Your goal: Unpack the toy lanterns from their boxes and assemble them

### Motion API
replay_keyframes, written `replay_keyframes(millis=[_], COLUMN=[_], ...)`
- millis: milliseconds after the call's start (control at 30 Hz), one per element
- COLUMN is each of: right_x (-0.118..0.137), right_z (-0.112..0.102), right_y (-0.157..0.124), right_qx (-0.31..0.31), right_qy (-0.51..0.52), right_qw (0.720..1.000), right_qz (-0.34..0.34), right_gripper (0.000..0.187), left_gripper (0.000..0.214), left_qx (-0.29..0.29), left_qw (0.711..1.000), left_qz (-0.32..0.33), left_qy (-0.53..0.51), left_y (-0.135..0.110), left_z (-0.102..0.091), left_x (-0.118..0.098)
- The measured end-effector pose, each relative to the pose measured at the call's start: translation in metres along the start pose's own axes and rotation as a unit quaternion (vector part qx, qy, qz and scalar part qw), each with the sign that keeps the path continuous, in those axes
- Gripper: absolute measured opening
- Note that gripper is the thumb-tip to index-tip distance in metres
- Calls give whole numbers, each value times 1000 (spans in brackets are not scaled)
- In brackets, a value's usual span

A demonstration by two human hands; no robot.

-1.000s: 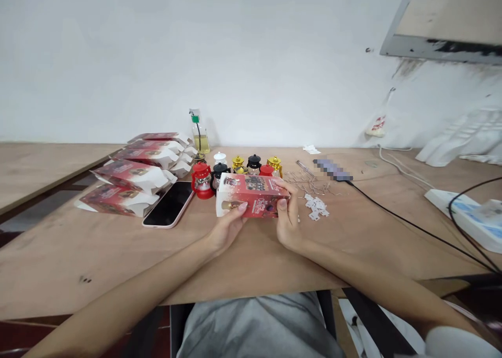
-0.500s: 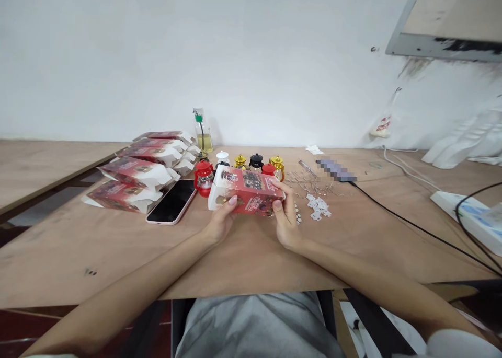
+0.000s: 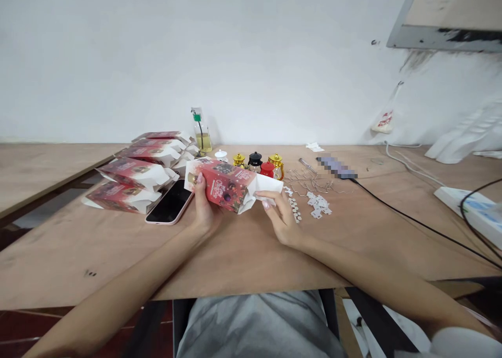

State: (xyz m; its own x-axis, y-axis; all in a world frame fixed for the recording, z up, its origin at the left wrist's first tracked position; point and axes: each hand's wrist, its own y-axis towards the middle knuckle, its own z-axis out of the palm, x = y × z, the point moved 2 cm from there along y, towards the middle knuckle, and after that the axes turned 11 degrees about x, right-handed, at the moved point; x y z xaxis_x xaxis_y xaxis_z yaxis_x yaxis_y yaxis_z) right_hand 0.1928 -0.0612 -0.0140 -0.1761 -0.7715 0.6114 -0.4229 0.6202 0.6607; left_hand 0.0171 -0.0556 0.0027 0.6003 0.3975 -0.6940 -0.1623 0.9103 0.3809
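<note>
My left hand [image 3: 204, 211] grips a red printed carton [image 3: 221, 183] by its left end and holds it tilted above the table. The carton's white end flaps [image 3: 263, 186] are open at the right. My right hand [image 3: 279, 217] pinches those flaps with its fingertips. Just behind the carton stand small toy lanterns [image 3: 254, 162] in gold, black, red and white. A red one is hidden behind the carton.
A pile of similar red cartons [image 3: 135, 177] lies at the left beside a phone [image 3: 170, 204] with a pink case. Small white tabs [image 3: 318, 204] and thin wire hooks [image 3: 306, 180] lie at the right. A black cable [image 3: 411, 224] crosses the wooden table [image 3: 243, 253]. A bottle [image 3: 201, 130] stands at the wall.
The carton has been lifted and swung so its left end points up and left. Its right end flaps have come open, and my right hand has shifted from the box end to the flaps.
</note>
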Motion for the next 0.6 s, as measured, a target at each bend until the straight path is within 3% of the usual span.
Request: replay_keyframes(millis=[167,367,500,600], right_x=[0,-12,-12,-15], right_z=[0,9,9,7], right_y=[-1,2,4,6], right_qx=[22,67,79,79], right_qy=[36,192,290,301], right_qw=[998,972,949,947], right_qz=[49,115,99,74], right_gripper=[21,29,34,37], left_gripper=[45,44,53,59], left_qx=[-28,8,38,80], left_qw=[999,998,994,988], left_qz=[-8,14,20,15], left_qy=[23,59,100,130], left_y=[-3,-9,-11,-12], left_z=[0,0,-2,-4], left_x=[-2,3,4,5])
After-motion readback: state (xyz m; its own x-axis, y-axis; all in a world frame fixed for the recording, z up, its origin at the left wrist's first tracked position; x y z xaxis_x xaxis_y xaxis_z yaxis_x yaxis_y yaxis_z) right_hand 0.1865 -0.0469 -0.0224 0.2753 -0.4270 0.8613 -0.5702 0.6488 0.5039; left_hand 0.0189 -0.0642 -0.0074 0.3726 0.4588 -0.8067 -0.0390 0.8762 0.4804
